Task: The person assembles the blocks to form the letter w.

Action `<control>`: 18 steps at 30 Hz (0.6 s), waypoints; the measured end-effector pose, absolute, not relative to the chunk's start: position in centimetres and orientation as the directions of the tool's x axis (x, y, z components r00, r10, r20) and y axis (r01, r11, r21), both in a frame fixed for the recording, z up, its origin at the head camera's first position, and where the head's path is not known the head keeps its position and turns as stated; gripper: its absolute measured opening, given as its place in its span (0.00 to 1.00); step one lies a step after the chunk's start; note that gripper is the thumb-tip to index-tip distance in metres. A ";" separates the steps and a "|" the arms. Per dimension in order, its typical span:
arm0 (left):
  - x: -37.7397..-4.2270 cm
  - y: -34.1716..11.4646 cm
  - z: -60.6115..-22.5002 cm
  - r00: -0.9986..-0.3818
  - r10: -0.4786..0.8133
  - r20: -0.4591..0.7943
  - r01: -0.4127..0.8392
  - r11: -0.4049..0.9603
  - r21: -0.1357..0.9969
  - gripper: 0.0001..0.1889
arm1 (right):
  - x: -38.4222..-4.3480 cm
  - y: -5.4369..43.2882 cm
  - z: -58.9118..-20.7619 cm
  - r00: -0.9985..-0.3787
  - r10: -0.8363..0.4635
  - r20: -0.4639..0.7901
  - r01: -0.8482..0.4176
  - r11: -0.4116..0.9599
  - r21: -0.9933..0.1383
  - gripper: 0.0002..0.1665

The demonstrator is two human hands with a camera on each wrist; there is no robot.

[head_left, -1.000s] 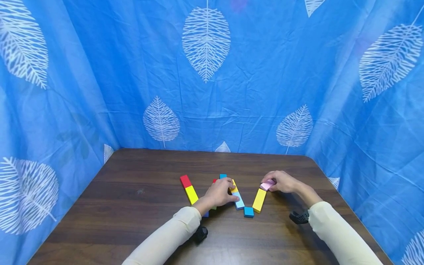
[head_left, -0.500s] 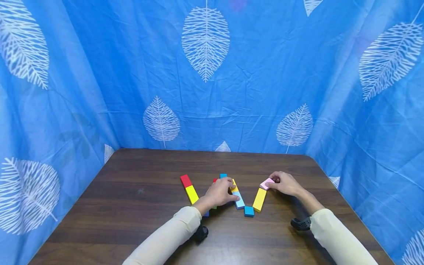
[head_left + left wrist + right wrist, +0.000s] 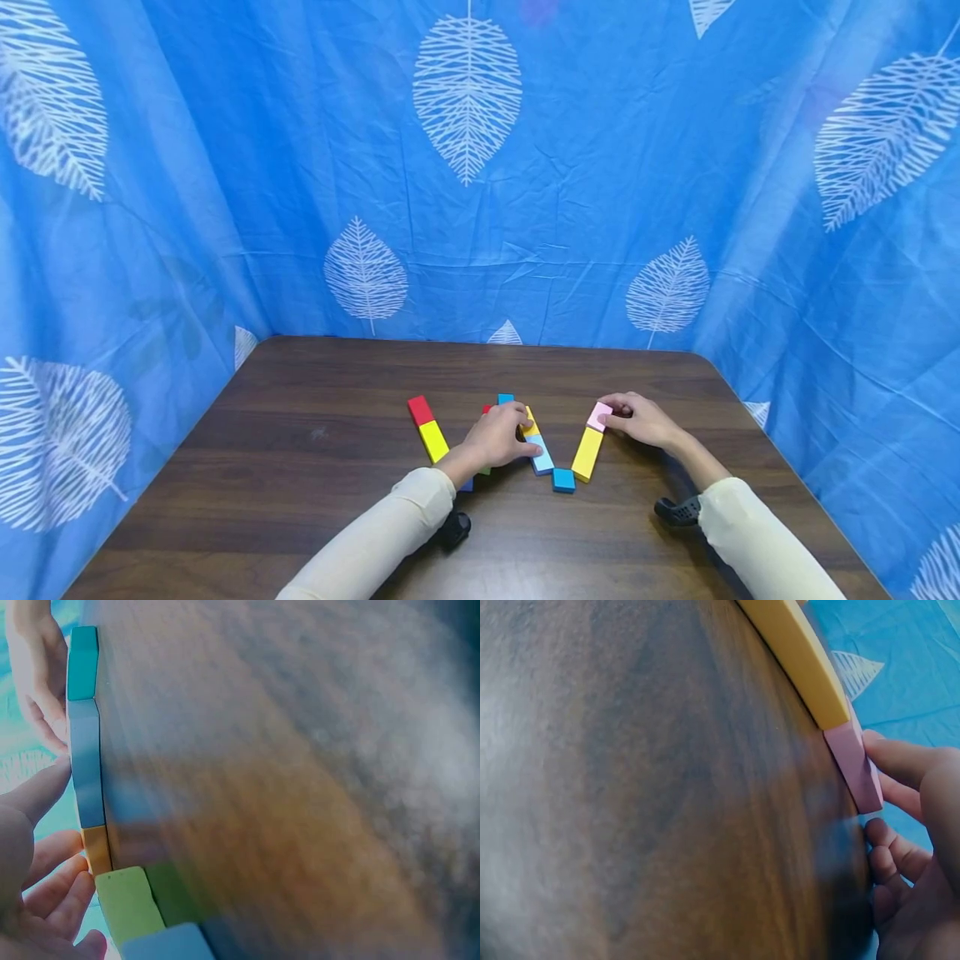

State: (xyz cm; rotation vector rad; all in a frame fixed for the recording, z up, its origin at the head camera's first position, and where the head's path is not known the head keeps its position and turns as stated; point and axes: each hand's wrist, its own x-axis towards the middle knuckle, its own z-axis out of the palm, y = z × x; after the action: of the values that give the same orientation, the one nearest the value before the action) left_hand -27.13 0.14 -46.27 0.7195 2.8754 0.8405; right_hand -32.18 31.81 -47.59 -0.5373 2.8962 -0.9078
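Note:
Coloured wooden blocks lie in a zigzag on the table. At its right end my right hand [image 3: 641, 419] pinches a pink block [image 3: 599, 416] between thumb and forefinger. That block meets the far end of a yellow-orange block [image 3: 587, 454], and a teal-blue block [image 3: 563, 480] sits at the near corner. Over the middle strokes rests my left hand [image 3: 493, 435]. Its thumb touches the light blue block [image 3: 88, 761], and its relaxed fingers touch the orange block [image 3: 96, 849]. A green block [image 3: 129, 901] is beside them. Part of the middle is hidden beneath my left hand.
To the left, a red block [image 3: 421, 409] and a yellow block [image 3: 433, 442] form the outer stroke, with a dark blue block [image 3: 468, 485] partly covered. Another blue block [image 3: 506, 399] tops the middle. Behind the brown table [image 3: 337, 367] hangs a blue leaf-print curtain [image 3: 480, 250].
The pink block has turned and shifted slightly left, now in line with the yellow-orange block. My right hand moved with it, while my left hand stayed in place.

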 end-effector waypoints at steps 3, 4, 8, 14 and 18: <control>-27.0 0.1 -46.2 -0.888 0.454 0.069 0.420 0.740 0.525 0.25 | -32.1 32.0 -48.0 -0.944 -0.330 0.027 -0.282 0.759 -0.587 0.30; -27.1 0.1 -46.2 -0.887 0.456 0.070 0.422 0.740 0.524 0.25 | -32.1 32.0 -48.0 -0.945 -0.326 0.017 -0.271 0.756 -0.596 0.30; -27.1 0.0 -46.3 -0.886 0.459 0.069 0.425 0.741 0.519 0.25 | -32.0 32.1 -48.2 -0.953 -0.304 -0.011 -0.229 0.740 -0.632 0.30; -27.3 0.0 -46.3 -0.891 0.451 0.057 0.412 0.748 0.520 0.26 | -31.8 32.1 -48.1 -0.961 -0.271 -0.054 -0.167 0.726 -0.667 0.27; -27.4 0.0 -46.3 -0.889 0.455 0.062 0.417 0.744 0.522 0.25 | -31.9 32.1 -48.0 -0.960 -0.273 -0.055 -0.167 0.722 -0.672 0.28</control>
State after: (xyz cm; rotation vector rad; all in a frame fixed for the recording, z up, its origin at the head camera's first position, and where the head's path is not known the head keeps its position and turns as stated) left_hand -27.44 0.02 -46.26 0.7181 2.8690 0.8337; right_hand -31.88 32.14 -48.00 -0.3567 2.7739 -1.0599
